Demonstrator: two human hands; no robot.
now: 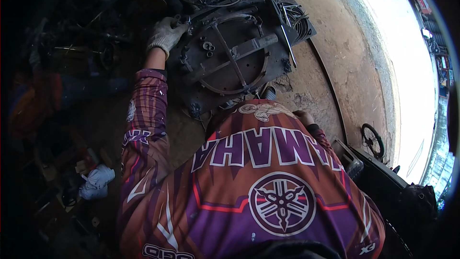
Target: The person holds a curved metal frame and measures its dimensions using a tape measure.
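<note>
My left hand [167,35], in a pale work glove, is at the upper left edge of a dark metal work table [247,74]. Its fingers are curled at a small metal piece [186,19], whose kind I cannot make out. On the table lies a round metal frame [231,56] with a bar across it. A wide flat bar [251,47] lies slantwise over the frame. A few small metal rings [208,46] sit inside it. My right hand [303,117] is bare and low beside my body, its fingers mostly hidden by my shirt.
A coil of wire [298,23] and a thin rod [289,43] are at the table's right side. Wire hoops [211,1] stand beyond it. A dark strip [328,76] crosses the ground at right, near a small wheel [373,141]. A white bag [97,182] lies at left.
</note>
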